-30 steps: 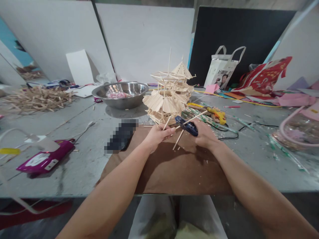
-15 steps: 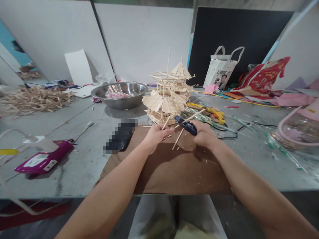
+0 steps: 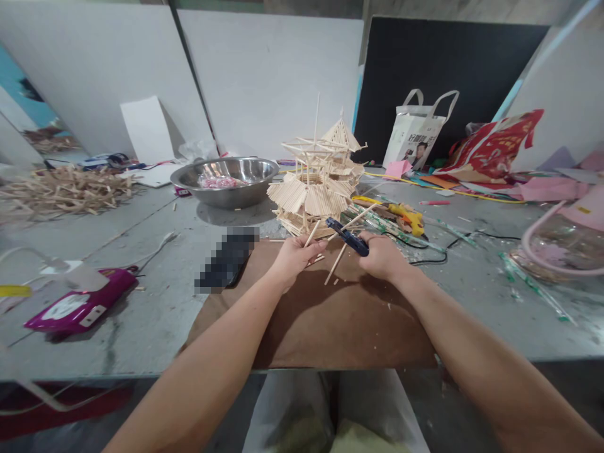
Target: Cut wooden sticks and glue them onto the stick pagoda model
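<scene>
My left hand [image 3: 296, 257] is closed, pinching thin wooden sticks [image 3: 312, 233] between thumb and fingers. One long stick [image 3: 361, 216] slants up to the right from those fingertips, past the head of a dark blue pair of pliers [image 3: 348, 237]. My right hand [image 3: 381, 255] is wrapped round the pliers' handles; whether the jaws touch the stick I cannot tell. Another stick [image 3: 334, 267] leans down below the pliers, over a brown cloth [image 3: 340, 327]. Just beyond both hands stands a tiered pavilion model [image 3: 314, 198] built of wooden sticks.
A phone [image 3: 229, 258] lies left of the cloth. Behind it sits a steel bowl [image 3: 224, 198] with a pinkish packet inside. At right are a yellow glue gun [image 3: 408, 218] with a black cord and a pink-lidded clear jug [image 3: 573, 242]. A purple power strip [image 3: 85, 302] lies at left.
My right hand and the pliers have shifted slightly left, and the long stick's far end has moved left with them. My left hand keeps its pinch almost in place.
</scene>
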The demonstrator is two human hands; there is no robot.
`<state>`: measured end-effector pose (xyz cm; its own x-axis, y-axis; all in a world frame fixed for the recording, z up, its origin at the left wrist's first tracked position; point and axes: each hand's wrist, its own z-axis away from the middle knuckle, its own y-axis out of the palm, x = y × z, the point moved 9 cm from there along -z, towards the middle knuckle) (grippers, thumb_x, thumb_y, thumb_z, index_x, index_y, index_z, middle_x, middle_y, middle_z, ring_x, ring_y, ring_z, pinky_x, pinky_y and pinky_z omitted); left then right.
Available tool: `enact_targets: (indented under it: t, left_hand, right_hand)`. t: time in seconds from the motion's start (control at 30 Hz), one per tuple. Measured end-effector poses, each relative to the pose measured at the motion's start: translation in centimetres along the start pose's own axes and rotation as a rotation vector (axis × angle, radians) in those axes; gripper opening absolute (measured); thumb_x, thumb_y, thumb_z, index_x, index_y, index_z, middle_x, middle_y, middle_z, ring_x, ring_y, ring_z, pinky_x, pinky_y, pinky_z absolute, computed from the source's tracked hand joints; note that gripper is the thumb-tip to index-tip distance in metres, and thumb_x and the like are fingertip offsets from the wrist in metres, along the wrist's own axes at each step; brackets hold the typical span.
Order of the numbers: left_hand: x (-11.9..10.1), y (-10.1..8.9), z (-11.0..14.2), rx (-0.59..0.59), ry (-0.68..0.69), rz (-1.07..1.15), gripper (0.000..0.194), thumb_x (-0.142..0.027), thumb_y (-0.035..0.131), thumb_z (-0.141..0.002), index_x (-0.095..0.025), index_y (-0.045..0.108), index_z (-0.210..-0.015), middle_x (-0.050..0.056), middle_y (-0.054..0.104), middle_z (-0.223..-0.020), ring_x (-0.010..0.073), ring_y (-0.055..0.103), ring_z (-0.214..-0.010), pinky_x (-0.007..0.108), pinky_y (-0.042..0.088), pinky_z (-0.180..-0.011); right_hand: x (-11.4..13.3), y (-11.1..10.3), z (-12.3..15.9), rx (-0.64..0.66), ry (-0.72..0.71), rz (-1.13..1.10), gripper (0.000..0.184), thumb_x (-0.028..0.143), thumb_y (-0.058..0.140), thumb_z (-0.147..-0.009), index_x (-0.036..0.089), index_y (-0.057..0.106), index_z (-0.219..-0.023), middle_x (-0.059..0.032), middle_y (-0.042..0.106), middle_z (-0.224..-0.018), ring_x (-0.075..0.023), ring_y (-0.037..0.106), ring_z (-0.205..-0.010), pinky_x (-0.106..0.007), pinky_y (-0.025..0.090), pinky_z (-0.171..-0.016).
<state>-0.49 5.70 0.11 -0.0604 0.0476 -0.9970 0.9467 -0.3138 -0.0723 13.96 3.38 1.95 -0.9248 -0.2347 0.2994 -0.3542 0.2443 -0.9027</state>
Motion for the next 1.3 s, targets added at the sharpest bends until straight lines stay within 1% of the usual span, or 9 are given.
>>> enact_targets:
  t: [0.1, 0.2, 0.27, 0.33, 0.43, 0.53, 0.67, 0.9, 1.3]
  left_hand:
    - [0.2, 0.0, -0.1, -0.011, 0.007, -0.021, 0.026, -0.036, 0.059, -0.059, -0.013, 0.048, -0.053, -0.008, 0.032, -0.035, 0.0016, 0.024, -0.034, 0.018, 0.015, -0.036]
    - [0.9, 0.1, -0.3, -0.024, 0.006, -0.071, 0.026, -0.038, 0.056, -0.062, -0.014, 0.047, -0.055, -0.008, 0.033, -0.036, 0.0022, 0.024, -0.034, 0.018, 0.017, -0.037]
    - [1.4, 0.2, -0.4, -0.026, 0.019, -0.144, 0.026, -0.039, 0.051, -0.066, -0.015, 0.047, -0.057, -0.008, 0.036, -0.037, 0.0029, 0.025, -0.034, 0.018, 0.019, -0.038]
    - [1.8, 0.4, -0.5, -0.029, 0.034, -0.247, 0.027, -0.039, 0.046, -0.069, -0.015, 0.048, -0.057, -0.007, 0.038, -0.038, 0.0043, 0.027, -0.035, 0.019, 0.021, -0.039]
    - [1.9, 0.8, -0.4, -0.033, 0.076, -0.456, 0.024, -0.035, 0.042, -0.071, -0.016, 0.053, -0.060, -0.004, 0.043, -0.042, 0.0070, 0.034, -0.038, 0.020, 0.024, -0.041]
    - [1.3, 1.6, -0.2, -0.009, 0.138, -0.667, 0.023, -0.028, 0.042, -0.071, -0.016, 0.054, -0.056, -0.001, 0.047, -0.045, 0.0093, 0.039, -0.042, 0.021, 0.027, -0.045]
    - [0.7, 2.3, 0.0, 0.000, 0.186, -0.900, 0.028, -0.029, 0.040, -0.073, -0.016, 0.054, -0.054, 0.004, 0.052, -0.054, 0.0121, 0.045, -0.050, 0.023, 0.030, -0.050]
    - [1.9, 2.6, -0.7, 0.052, 0.114, -1.024, 0.028, -0.025, 0.037, -0.073, -0.014, 0.060, -0.062, 0.008, 0.057, -0.059, 0.0145, 0.049, -0.052, 0.024, 0.033, -0.050]
    - [2.3, 2.6, -0.8, 0.069, 0.060, -1.081, 0.033, -0.029, 0.033, -0.075, -0.014, 0.061, -0.067, 0.008, 0.058, -0.061, 0.0148, 0.051, -0.055, 0.023, 0.034, -0.052]
  right_hand:
    - [-0.3, 0.1, -0.1, -0.003, 0.031, 0.012, 0.014, 0.022, 0.049, -0.059, 0.021, 0.053, -0.072, -0.0017, 0.059, -0.061, -0.0155, 0.052, -0.055, -0.023, 0.035, -0.050]
    - [-0.8, 0.4, -0.4, 0.059, 0.070, -0.033, 0.016, 0.034, 0.050, -0.064, 0.021, 0.056, -0.069, -0.0037, 0.060, -0.062, -0.0164, 0.053, -0.056, -0.024, 0.035, -0.049]
    - [-1.1, 1.0, -0.5, 0.161, 0.096, -0.118, 0.029, 0.048, 0.047, -0.065, 0.021, 0.056, -0.068, -0.0039, 0.060, -0.059, -0.0165, 0.054, -0.053, -0.024, 0.036, -0.048]
    - [-1.6, 1.9, -0.2, 0.301, 0.147, -0.231, 0.045, 0.061, 0.036, -0.066, 0.020, 0.055, -0.063, -0.0034, 0.057, -0.050, -0.0156, 0.052, -0.045, -0.025, 0.038, -0.045]
    - [-2.6, 3.5, 1.0, 0.496, 0.275, -0.385, 0.063, 0.071, 0.017, -0.064, 0.019, 0.050, -0.049, -0.0047, 0.052, -0.039, -0.0134, 0.047, -0.033, -0.026, 0.037, -0.038]
    - [-3.4, 4.7, 2.1, 0.587, 0.404, -0.487, 0.068, 0.075, 0.014, -0.058, 0.017, 0.047, -0.044, -0.0066, 0.053, -0.041, -0.0115, 0.044, -0.029, -0.026, 0.037, -0.033]
    - [-3.9, 5.9, 2.8, 0.679, 0.519, -0.535, 0.070, 0.077, 0.015, -0.054, 0.015, 0.047, -0.048, -0.0051, 0.051, -0.040, -0.0112, 0.045, -0.029, -0.026, 0.039, -0.034]
    - [-4.0, 6.6, 2.4, 0.770, 0.581, -0.482, 0.068, 0.076, 0.013, -0.057, 0.015, 0.044, -0.053, -0.0034, 0.049, -0.041, -0.0121, 0.049, -0.035, -0.026, 0.043, -0.037]
    - [-3.8, 6.4, 2.4, 0.759, 0.612, -0.482, 0.066, 0.076, 0.017, -0.057, 0.016, 0.043, -0.052, -0.0035, 0.047, -0.039, -0.0141, 0.050, -0.037, -0.026, 0.041, -0.036]
